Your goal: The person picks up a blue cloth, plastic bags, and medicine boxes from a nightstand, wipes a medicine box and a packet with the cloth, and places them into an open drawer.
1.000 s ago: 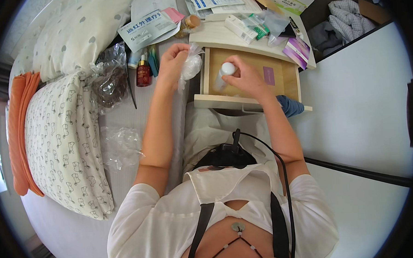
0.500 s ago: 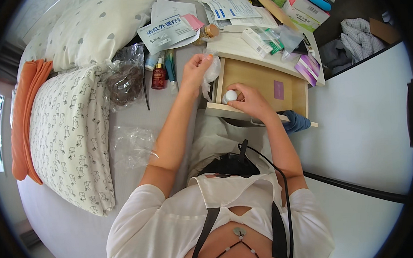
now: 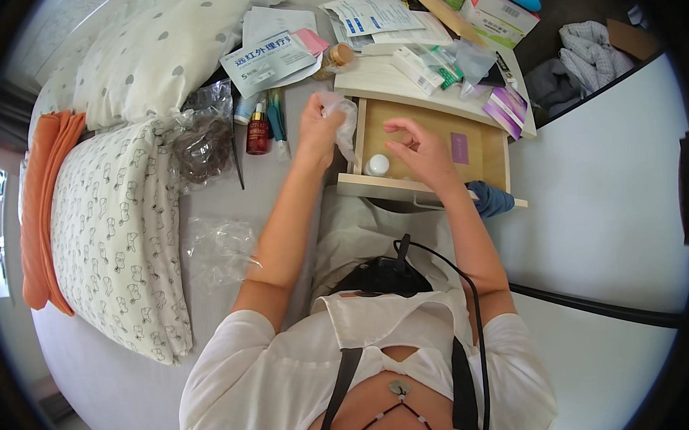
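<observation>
My left hand (image 3: pixel 316 133) is closed on a thin, whitish crumpled plastic bag (image 3: pixel 346 121) beside the left wall of a pulled-out wooden drawer (image 3: pixel 485 149). In the drawer's front left corner stands a small white-capped jar (image 3: pixel 378 165). Over the drawer, just right of the jar and apart from it, hovers my right hand (image 3: pixel 425 159), its fingers curved and apart with nothing in them. A flat purple card (image 3: pixel 459 148) lies on the drawer's floor.
Boxes (image 3: pixel 417 69), sachets and a purple pack (image 3: pixel 506 110) crowd the cabinet top behind the drawer. On the bed lie a red dropper bottle (image 3: pixel 257 133), a bagged brown item (image 3: pixel 203 148), a clear plastic wrapper (image 3: pixel 221 247) and folded bedding (image 3: pixel 119 240). Dark blue cloth (image 3: pixel 491 198) hangs at the drawer's front right.
My right hand has let go of the white-capped jar and moved up and right from it. The jar stays in the drawer's corner. My left hand still grips the bag, now turned more over it.
</observation>
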### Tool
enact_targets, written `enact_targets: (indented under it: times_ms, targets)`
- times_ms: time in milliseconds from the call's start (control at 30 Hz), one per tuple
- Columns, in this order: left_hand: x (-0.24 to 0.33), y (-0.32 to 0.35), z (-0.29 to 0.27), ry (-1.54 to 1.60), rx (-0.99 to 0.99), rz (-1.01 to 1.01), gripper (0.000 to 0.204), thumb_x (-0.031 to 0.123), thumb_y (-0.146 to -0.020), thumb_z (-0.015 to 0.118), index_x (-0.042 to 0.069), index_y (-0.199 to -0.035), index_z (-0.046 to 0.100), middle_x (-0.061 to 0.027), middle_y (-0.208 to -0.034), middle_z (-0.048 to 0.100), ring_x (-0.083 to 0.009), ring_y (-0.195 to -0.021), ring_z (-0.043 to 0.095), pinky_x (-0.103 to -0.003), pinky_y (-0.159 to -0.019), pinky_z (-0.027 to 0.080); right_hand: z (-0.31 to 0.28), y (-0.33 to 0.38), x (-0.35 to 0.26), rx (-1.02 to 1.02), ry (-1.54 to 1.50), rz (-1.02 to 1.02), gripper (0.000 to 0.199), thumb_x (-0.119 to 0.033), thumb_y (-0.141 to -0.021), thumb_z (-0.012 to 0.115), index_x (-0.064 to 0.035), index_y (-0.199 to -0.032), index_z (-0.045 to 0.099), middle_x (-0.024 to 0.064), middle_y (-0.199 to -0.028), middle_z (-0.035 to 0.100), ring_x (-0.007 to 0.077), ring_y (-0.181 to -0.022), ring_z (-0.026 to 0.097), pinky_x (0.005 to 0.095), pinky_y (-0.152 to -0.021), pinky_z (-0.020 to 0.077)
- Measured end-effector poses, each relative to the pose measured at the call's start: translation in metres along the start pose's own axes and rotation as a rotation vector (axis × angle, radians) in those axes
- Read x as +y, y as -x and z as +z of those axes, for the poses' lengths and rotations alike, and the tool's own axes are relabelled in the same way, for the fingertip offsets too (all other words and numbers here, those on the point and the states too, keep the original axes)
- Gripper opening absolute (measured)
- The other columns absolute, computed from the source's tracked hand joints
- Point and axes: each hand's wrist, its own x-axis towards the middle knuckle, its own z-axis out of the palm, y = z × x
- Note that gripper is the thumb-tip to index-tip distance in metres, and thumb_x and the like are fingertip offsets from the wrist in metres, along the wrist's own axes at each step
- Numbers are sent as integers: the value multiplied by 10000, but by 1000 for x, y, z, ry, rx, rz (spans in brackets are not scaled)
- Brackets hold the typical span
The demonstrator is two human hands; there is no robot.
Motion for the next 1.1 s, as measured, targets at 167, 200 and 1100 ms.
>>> enact_targets:
  times_ms: [167, 200, 1100]
  targets:
    - [5, 4, 8, 232, -90, 99, 322, -113, -716, 401, 25, -994, 486, -139, -1147, 499, -220, -982, 542, -325, -822, 455, 19, -14, -30, -88, 94, -120, 431, -105, -711, 655, -111, -1119, 515, 44, -948, 565, 133, -665, 559, 283, -623, 457]
    - [7, 6, 12, 231, -92, 101, 322, -113, -716, 401, 25, -994, 486, -139, -1147, 499, -220, -982, 542, -325, -822, 455, 23, -15, -31, -85, 94, -121, 431, -105, -711, 655, -111, -1119, 515, 44, -948, 565, 133, -665, 559, 283, -623, 457]
    - [-2, 7, 11, 259, 40, -104, 196, 95, -863, 468, 38, -1045, 512, -83, -1006, 583, -170, -946, 560, -297, -843, 440, 3, -39, -6, 306, -19, -223, 127, -50, -706, 630, 10, -788, 555, 13, -686, 558, 78, -573, 499, 224, -543, 432]
